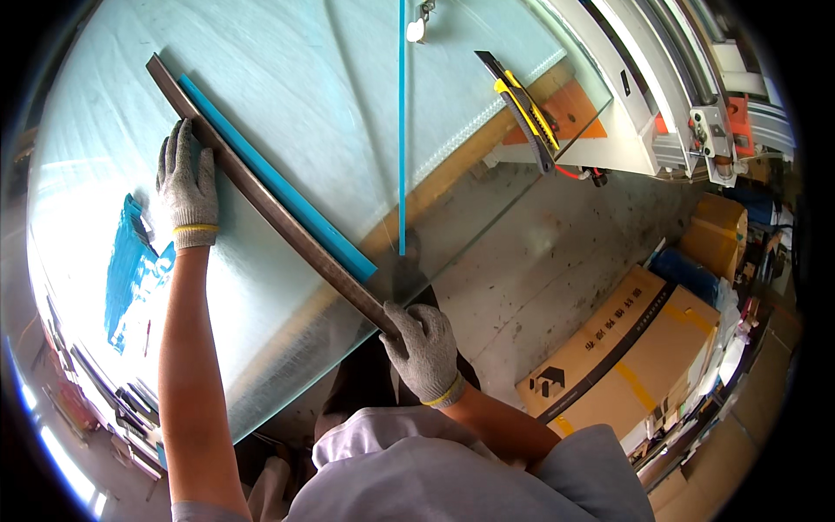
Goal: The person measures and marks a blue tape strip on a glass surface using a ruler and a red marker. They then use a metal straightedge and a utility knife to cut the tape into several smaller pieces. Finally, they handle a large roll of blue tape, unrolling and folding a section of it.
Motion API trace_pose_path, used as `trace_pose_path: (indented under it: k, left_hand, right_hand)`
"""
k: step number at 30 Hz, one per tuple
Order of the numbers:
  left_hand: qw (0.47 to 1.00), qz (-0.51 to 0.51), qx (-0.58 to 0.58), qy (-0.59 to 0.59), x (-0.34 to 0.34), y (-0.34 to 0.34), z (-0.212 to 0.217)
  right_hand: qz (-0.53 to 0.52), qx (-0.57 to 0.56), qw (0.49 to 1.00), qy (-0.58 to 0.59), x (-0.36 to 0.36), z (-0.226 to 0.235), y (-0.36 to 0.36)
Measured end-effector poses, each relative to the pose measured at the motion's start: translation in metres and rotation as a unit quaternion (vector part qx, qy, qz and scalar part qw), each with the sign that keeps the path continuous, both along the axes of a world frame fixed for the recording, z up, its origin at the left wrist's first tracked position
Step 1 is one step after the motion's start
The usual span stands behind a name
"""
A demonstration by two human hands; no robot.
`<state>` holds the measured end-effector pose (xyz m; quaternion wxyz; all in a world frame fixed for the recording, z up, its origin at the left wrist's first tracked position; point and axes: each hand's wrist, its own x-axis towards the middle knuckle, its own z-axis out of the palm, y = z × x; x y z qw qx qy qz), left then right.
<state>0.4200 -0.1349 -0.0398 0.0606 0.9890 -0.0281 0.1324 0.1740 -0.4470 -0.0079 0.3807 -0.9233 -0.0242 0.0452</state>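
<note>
A long dark brown metal bar [265, 206] lies slantwise across a glass sheet [304, 78], curved by the lens. My left hand [190, 196], in a grey knit glove, rests against the bar's far part with fingers stretched out. The right hand [426, 352], gloved alike, has its fingers closed around the near end, by the glass edge. Along the bar's right side runs a flat blue strip [283, 191]. Farther right, a thinner blue strip [402, 130] lies on the glass. Which part of the bar touches the blue strip, I cannot tell.
Toward the far right corner lies a yellow and black utility knife [531, 104] beside a dark-handled tool [526, 130]. Blue paint [126, 278] is smeared at the left. White machine rails [626, 70] stand beyond the glass; a flat cardboard box [626, 348] is on the right.
</note>
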Motion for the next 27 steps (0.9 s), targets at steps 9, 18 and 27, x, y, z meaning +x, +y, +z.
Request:
trace_pose_path:
  k: [9, 18, 27]
  left_hand:
    - [1.000, -0.002, 0.016, 0.010, 0.001, 0.003, -0.002]
    - [0.999, 0.014, 0.039, 0.016, 0.001, 0.006, -0.006]
    - [0.999, 0.021, 0.023, 0.022, 0.001, -0.001, -0.001]
  right_hand:
    - [0.003, -0.006, 1.000, 0.005, 0.002, -0.001, -0.002]
    - [0.025, -0.010, 1.000, -0.011, 0.003, -0.005, -0.004]
    - [0.084, 0.098, 0.991, 0.033, 0.008, -0.012, -0.022]
